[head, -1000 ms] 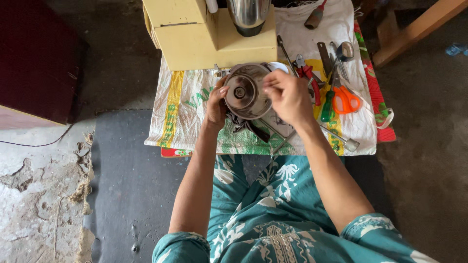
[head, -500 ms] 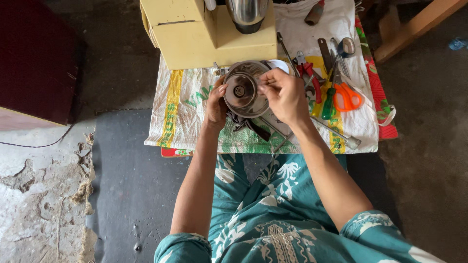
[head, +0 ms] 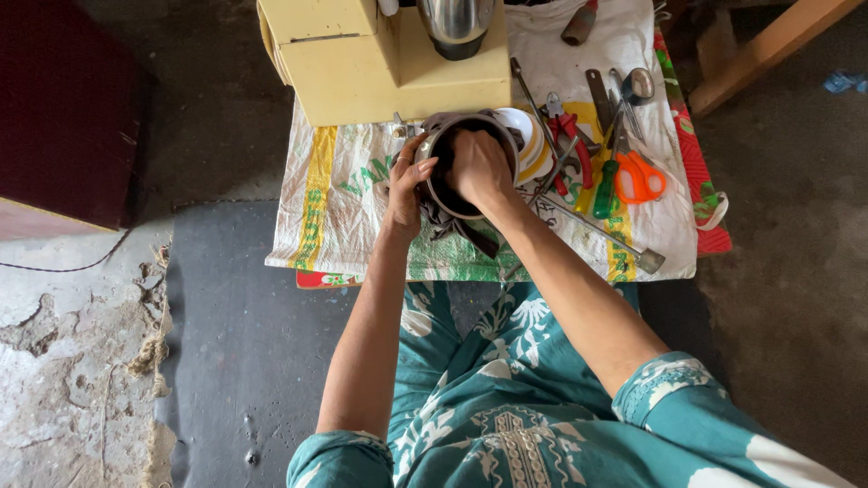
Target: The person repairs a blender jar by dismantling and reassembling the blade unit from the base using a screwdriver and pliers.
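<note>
Looked mid-job, judging by pos'n: right hand (head: 479, 167) pushed down inside round metal jar (head: 443, 185), fingers hidden w/in, so spread/grip not readable; apparently working the inside w/ dark cloth (head: 457, 230) trailing out at near side. Left hand (head: 404, 185) curled round jar's left wall, thumb on rim, steadying. Jar sat mid woven sack mat (head: 353, 226), just in front of cream appliance base (head: 389, 63) at far edge. Pliers (head: 574, 145), orange scissors (head: 640, 176) & other tools toward mat's right edge, untouched.

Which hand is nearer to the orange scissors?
Right. The right hand is inside the round metal pot, on the side toward the orange scissors; the left hand grips the pot's far rim.
</note>
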